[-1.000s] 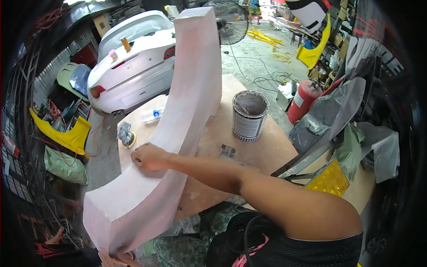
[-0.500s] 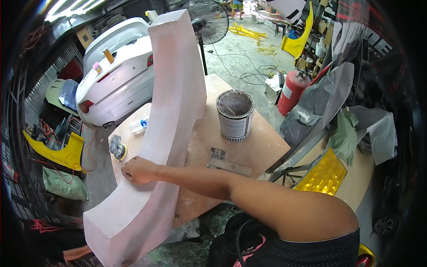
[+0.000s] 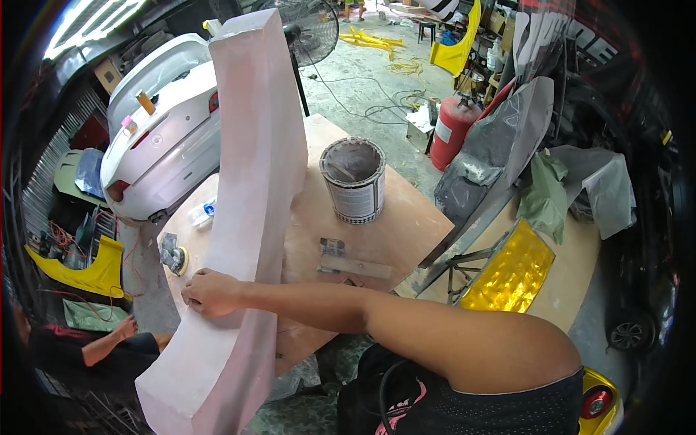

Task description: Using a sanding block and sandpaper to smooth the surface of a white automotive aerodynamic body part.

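My right forearm crosses from the lower right to my right hand [image 3: 210, 293], which rests with curled fingers on the long, curved, pale pink-white panel [image 3: 246, 152]; anything under its fingers is hidden. My left hand is not in view. The panel lies lengthwise over a worn plywood board [image 3: 391, 210]. Just beyond my hand on the left is a round sander with a yellow pad [image 3: 174, 254]. A clear plastic bottle [image 3: 200, 213] lies behind it. An open used can [image 3: 352, 181] stands right of the panel, above flat scraper-like pieces [image 3: 355, 267].
Another person's arm [image 3: 105, 344] and dark shirt show at lower left. Around are a white car [image 3: 159, 159], a fan [image 3: 312, 36], a red cylinder [image 3: 453, 134], yellow body parts [image 3: 80, 268], a yellow-faced piece [image 3: 507, 268], cables on the floor, and a distant person [image 3: 354, 10].
My right hand appears slightly lower and further left, still on the panel, as the view has shifted. The other person's arm at lower left has come higher into view.
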`<state>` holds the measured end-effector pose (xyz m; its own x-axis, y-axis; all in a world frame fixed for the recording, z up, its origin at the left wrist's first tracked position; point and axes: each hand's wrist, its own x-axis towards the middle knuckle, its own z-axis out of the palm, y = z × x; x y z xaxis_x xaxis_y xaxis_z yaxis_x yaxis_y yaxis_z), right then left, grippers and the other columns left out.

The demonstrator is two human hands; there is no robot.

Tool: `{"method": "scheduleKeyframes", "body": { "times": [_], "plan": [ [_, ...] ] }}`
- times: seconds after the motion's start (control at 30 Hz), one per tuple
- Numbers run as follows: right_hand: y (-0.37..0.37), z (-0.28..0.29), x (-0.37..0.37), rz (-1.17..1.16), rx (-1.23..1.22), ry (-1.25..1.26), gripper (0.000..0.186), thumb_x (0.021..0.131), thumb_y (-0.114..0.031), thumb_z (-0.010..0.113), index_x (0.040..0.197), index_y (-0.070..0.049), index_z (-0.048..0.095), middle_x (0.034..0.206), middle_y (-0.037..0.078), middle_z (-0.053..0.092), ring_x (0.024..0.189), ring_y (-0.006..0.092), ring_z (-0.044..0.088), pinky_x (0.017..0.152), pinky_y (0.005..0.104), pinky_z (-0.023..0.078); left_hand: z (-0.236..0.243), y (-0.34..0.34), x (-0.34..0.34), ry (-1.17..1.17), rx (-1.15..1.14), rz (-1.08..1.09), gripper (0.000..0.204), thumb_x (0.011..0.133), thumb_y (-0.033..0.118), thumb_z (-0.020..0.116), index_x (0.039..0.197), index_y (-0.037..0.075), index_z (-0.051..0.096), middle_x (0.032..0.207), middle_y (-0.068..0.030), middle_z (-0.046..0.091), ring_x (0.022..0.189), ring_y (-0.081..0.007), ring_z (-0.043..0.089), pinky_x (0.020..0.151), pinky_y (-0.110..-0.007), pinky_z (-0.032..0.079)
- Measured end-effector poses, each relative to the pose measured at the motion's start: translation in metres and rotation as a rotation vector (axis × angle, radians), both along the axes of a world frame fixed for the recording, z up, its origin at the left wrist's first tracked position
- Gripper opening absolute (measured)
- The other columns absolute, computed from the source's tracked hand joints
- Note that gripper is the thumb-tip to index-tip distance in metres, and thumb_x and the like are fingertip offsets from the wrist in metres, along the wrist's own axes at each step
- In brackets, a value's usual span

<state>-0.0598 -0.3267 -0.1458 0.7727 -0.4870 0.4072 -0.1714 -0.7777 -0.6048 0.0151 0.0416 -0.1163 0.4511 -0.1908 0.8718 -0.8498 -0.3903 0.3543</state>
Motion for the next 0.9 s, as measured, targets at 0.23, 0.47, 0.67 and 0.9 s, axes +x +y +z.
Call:
{"method": "scheduleKeyframes", "body": {
  "times": [0.23, 0.47, 0.67, 0.9],
  "plan": [
    [0.002, -0.002, -0.001, -0.009, 0.052, -0.063, 0.018, 0.093, -0.018, 0.058, 0.104, -0.009, 0.07, 0.101, 0.009, 0.071, 0.104, 0.0291, 0.066, 0.107, 0.0437, 0.042, -0.005, -0.003, 0.001, -0.042, -0.02, -0.036, 0.059, 0.099, 0.036, 0.072, 0.136, -0.005, 0.05, 0.128, -0.0217, 0.052, 0.116, -0.0337, 0.056, 0.099, -0.048, 0.047],
    [-0.001, 0.002, 0.0, 0.008, 0.065, -0.072, 0.016, 0.094, -0.016, 0.059, 0.103, -0.009, 0.069, 0.101, 0.01, 0.072, 0.105, 0.0299, 0.066, 0.107, 0.0441, 0.042, -0.009, -0.012, 0.005, 0.046, -0.158, -0.179, 0.053, 0.102, 0.028, 0.068, 0.139, -0.004, 0.048, 0.132, -0.0205, 0.051, 0.118, -0.0308, 0.055, 0.1, -0.046, 0.048],
    [-0.002, 0.003, 0.0, 0.008, 0.093, -0.12, 0.013, 0.093, -0.015, 0.06, 0.101, -0.009, 0.068, 0.098, 0.01, 0.072, 0.103, 0.0304, 0.067, 0.105, 0.0445, 0.043, -0.006, -0.013, 0.006, 0.091, -0.201, -0.212, 0.057, 0.101, 0.036, 0.07, 0.138, -0.002, 0.049, 0.131, -0.0198, 0.053, 0.114, -0.0305, 0.057, 0.097, -0.045, 0.05],
    [-0.009, -0.003, 0.008, -0.002, 0.115, -0.155, 0.006, 0.089, -0.01, 0.063, 0.093, -0.007, 0.065, 0.09, 0.011, 0.07, 0.093, 0.0326, 0.069, 0.093, 0.0456, 0.048, -0.007, -0.013, 0.016, 0.05, -0.138, -0.116, 0.063, 0.098, 0.043, 0.073, 0.136, -0.002, 0.051, 0.124, -0.0205, 0.055, 0.107, -0.0303, 0.059, 0.092, -0.045, 0.051]
  ]
}}
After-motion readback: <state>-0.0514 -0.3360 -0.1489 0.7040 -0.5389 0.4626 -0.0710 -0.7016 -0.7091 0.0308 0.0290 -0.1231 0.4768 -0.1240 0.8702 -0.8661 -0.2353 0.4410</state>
